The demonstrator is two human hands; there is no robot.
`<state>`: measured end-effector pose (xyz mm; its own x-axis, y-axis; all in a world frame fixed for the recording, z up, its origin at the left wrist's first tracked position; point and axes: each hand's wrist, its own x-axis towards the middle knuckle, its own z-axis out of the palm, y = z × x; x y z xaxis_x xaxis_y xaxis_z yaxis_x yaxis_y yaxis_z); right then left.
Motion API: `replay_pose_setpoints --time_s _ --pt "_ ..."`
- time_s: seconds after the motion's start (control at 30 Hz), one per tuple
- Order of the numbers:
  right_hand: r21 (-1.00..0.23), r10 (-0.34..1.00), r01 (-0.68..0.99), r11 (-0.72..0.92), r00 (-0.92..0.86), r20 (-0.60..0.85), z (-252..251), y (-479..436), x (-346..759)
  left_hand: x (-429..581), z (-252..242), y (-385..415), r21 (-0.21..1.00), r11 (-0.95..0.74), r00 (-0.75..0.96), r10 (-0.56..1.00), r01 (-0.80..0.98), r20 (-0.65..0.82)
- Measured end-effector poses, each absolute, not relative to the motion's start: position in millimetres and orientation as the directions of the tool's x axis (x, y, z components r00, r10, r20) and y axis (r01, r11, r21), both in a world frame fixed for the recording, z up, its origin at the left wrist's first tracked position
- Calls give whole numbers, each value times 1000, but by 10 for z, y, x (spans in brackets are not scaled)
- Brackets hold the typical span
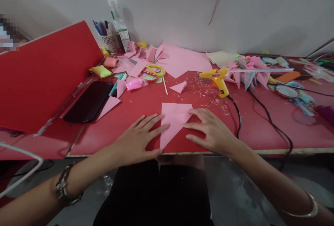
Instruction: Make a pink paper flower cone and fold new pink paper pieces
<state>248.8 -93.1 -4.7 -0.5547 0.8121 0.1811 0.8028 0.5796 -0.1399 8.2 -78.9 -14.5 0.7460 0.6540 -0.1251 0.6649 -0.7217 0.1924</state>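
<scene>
A folded sheet of pink paper (172, 121) lies on the red table (117, 142) near its front edge, straight along the left side and slanting on the lower right. My left hand (142, 137) rests with spread fingers at the paper's left side, fingertips touching it and the thumb by its bottom corner. At the upper right edge, my right hand (212, 130) touches the paper with its fingers apart. Just beyond the sheet sits a small folded pink paper piece (179, 87). A yellow glue gun (217, 80) with a clear glue stick lies behind my right hand.
A black phone (88, 101) lies at left beside a raised red panel (52, 76). Behind are pink paper scraps (137, 69), a large pink sheet (180, 59), a pen cup (108, 41) and a bottle (121, 31). A black cord (271, 121) crosses the right side.
</scene>
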Motion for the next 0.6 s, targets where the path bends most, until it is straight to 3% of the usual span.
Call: replay_pose_setpoints --time_s 0.33,0.6 --pt "-102 880 885 455 -429 205 -80 -899 2661 89 -125 -796 183 -725 747 652 664 -129" --pt "-28 859 888 458 -435 270 -143 -999 2471 48 -184 -863 136 -809 817 577 572 -5"
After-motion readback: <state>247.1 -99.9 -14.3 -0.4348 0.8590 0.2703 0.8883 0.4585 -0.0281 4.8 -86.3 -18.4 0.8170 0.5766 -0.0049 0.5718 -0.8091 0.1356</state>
